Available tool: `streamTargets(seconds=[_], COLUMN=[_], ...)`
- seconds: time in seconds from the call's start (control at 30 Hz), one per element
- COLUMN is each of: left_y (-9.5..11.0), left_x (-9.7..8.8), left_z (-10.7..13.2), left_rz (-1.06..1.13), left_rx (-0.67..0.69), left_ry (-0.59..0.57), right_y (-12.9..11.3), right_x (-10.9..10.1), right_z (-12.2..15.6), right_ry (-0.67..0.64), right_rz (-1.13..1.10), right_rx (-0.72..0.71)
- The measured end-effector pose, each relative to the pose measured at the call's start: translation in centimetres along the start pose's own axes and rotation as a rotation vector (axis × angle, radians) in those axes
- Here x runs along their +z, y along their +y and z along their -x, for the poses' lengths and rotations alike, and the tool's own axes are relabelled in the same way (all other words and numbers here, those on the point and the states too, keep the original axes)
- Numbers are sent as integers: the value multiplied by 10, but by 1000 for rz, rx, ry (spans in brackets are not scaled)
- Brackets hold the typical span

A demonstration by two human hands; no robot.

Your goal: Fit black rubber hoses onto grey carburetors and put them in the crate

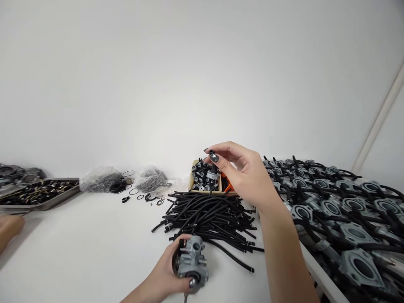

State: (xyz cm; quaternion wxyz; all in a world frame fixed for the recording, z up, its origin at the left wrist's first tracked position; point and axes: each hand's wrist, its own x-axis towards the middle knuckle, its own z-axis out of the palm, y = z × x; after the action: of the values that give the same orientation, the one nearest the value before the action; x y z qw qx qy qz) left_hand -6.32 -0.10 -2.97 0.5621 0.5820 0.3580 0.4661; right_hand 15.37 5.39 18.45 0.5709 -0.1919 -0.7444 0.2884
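Note:
My left hand (pixel 166 273) is closed around a grey metal carburetor (pixel 193 261) low in the middle, its thumb pressed near a round opening. A cable-like end sticks out below it. Higher up, my right hand (pixel 241 170) pinches a small part with a black rubber boot and a grey cap (pixel 213 172). Behind that part stands a cream bin (pixel 191 185) of similar grey and black caps (pixel 202 173). Many short black hoses (pixel 208 216) lie in a heap between my two hands.
Rows of carburetors with hoses (pixel 355 235) fill the right side. Beside the bin are orange pieces (pixel 227 184). Along the wall lie plastic bags of parts (pixel 102 179) and loose black rings (pixel 140 197). At left are a metal tray (pixel 59 201) and another person's arm (pixel 9 229).

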Motion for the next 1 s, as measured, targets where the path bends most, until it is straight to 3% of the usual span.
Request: streamTargets(seconds=[0.1,0.17,0.23,0.33,0.4,0.57,0.73,0.87,1.0], left_y=[37,76,118,169,189,201,195,196,201], left_x=[15,30,45,62,70,77,54,35,33], left_z=[-23,-39,-54,-74,-83,-89,-85,-80,-70], left_rz=[190,328,456,599,645,665,505,147,-231], left_rx=[136,115,185,319,361,373,464,733,970], left_ry=[142,279,416,499,495,489,560,621,772], right_y=[-2,-3,-4,-3,1,11,12,10,6], right_x=[0,2,4,7,7,4,10,17,23], right_z=[-2,-4,-4,-5,-5,-9,-12,-10,-6], right_ry=[64,198,348,527,591,598,674,607,549], right_rz=[-25,-57,-69,-76,-110,-300,-476,-547,-573], right_rx=[4,-22,-30,8,25,53,155,211,232])
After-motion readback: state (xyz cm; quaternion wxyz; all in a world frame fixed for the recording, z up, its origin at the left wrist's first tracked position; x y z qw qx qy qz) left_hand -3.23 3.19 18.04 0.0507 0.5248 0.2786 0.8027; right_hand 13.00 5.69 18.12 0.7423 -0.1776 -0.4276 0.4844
